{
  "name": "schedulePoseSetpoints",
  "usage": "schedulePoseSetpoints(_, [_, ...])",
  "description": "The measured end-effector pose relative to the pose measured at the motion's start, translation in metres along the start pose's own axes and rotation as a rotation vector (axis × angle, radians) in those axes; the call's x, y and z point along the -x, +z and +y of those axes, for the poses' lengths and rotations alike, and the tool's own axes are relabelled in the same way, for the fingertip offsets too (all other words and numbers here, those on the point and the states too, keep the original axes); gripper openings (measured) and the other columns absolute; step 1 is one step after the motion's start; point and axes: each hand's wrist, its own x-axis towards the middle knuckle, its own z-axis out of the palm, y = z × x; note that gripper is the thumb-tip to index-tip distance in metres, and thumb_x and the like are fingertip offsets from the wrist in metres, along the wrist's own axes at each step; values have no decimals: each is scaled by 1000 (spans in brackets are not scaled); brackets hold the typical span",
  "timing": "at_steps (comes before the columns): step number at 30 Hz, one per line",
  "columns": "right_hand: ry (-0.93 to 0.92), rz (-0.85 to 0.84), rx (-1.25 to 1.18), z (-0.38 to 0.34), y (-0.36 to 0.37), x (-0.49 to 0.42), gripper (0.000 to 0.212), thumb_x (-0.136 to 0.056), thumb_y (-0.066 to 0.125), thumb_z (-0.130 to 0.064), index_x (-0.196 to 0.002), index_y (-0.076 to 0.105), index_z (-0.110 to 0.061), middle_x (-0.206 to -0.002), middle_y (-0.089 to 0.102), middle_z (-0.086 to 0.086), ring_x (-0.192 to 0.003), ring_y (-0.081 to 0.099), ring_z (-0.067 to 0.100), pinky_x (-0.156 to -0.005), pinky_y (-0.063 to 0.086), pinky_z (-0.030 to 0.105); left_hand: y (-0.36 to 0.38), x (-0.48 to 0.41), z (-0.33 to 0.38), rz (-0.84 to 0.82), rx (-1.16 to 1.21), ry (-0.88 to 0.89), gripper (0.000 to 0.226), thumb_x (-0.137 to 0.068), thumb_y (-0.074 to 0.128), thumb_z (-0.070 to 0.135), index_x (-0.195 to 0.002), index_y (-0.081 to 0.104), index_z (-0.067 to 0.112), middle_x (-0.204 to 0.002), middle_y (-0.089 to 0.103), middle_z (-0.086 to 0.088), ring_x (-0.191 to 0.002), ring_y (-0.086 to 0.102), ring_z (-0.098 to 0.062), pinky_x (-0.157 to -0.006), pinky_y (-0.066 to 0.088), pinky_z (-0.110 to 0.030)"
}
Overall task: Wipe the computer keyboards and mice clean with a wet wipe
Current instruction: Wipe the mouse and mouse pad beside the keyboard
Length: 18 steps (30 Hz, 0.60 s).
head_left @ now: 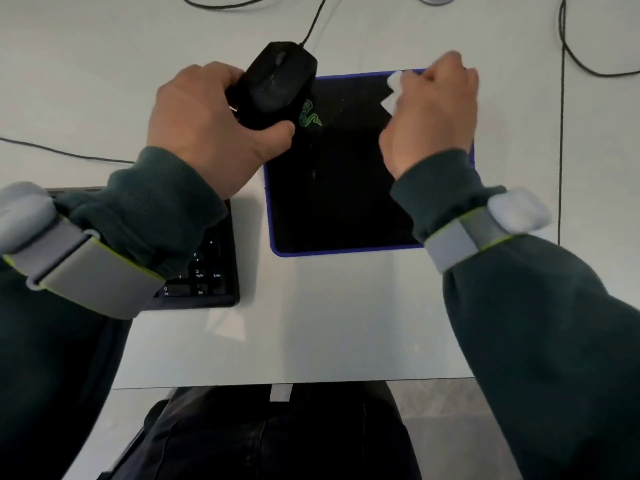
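Note:
My left hand [204,129] grips a black wired mouse [277,83] and holds it at the far left corner of a black mouse pad [332,188] with a blue border. My right hand [433,112] clutches a white wet wipe [394,90] over the pad's far right corner; most of the wipe is hidden inside the fist. A black keyboard [211,271] lies at the left under my left forearm, with only its number pad showing.
The white desk [329,323] carries several dark cables, one [313,22] running from the mouse to the back and another [568,46] at the far right. The desk's front edge lies close to my lap.

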Motion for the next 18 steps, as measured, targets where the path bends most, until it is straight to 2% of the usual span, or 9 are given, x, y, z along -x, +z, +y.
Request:
schedulePoseSetpoints(1, [-43, -26, 29, -15, 5, -2, 27, -82, 52, -11, -102, 69, -7, -113, 56, 21, -103, 52, 38, -85, 44, 42, -3, 0, -1, 7, 18, -10, 59, -69, 71, 60, -118, 66, 29, -107, 68, 11, -92, 63, -10, -78, 44, -23])
schedulePoseSetpoints(3, [-334, -142, 54, -52, 17, 24, 32, -86, 45, -14, -107, 68, -9, -119, 55, 15, -103, 50, 37, -78, 42, 41, -8, -1, -3, 21, 42, -25, 57, -69, 71, 60, -118, 67, 30, -105, 68, 12, -92, 63, -10, -77, 45, -23])
schedulePoseSetpoints(5, [-609, -259, 47, -67, 17, 67, 34, -89, 38, -18, -103, 68, -10, -112, 58, 12, -95, 51, 36, -68, 33, 40, -11, -1, -5, 25, 45, -31, 54, -71, 72, 57, -117, 67, 30, -104, 68, 12, -92, 62, -10, -76, 43, -22])
schedulePoseSetpoints(6, [-656, -270, 36, -61, 13, 80, 34, -89, 39, -21, -103, 69, -13, -107, 59, 10, -90, 51, 35, -65, 29, 39, -13, -1, -7, 30, 45, -30, 54, -71, 72, 57, -117, 67, 29, -103, 68, 12, -92, 62, -10, -75, 43, -21])
schedulePoseSetpoints(9, [-463, -141, 184, -27, 6, 54, 32, -83, 52, -21, -110, 68, -21, -107, 58, 10, -91, 52, 36, -65, 27, 37, -10, -1, -5, 30, 42, -11, 55, -71, 71, 58, -117, 67, 28, -105, 67, 11, -92, 61, -9, -75, 42, -20])
schedulePoseSetpoints(12, [-158, -89, 167, -30, 12, 10, 35, -81, 53, -15, -114, 66, -12, -117, 55, 14, -101, 50, 37, -75, 41, 40, -8, 0, -5, 29, 50, -9, 56, -70, 70, 60, -117, 66, 28, -105, 68, 11, -93, 63, -10, -78, 46, -23])
schedulePoseSetpoints(13, [-180, -96, 136, -44, 16, 15, 33, -82, 53, -15, -111, 67, -9, -117, 56, 16, -99, 51, 38, -75, 43, 41, -9, 1, -6, 27, 46, -6, 56, -70, 70, 59, -116, 67, 28, -105, 68, 12, -93, 63, -10, -79, 47, -24])
schedulePoseSetpoints(16, [-537, -153, 65, -65, 22, 77, 25, -89, 52, -19, -105, 69, -11, -107, 59, 13, -87, 53, 36, -65, 35, 41, -9, 0, -8, 23, 32, 21, 55, -71, 69, 58, -117, 67, 27, -105, 68, 11, -94, 62, -10, -80, 47, -25])
schedulePoseSetpoints(18, [-588, -230, 62, -40, 7, 110, 28, -89, 51, -21, -111, 68, -17, -104, 60, 7, -84, 50, 33, -65, 33, 40, -7, 2, -10, 20, 32, 34, 60, -71, 68, 61, -119, 66, 26, -108, 67, 9, -96, 62, -12, -84, 49, -27])
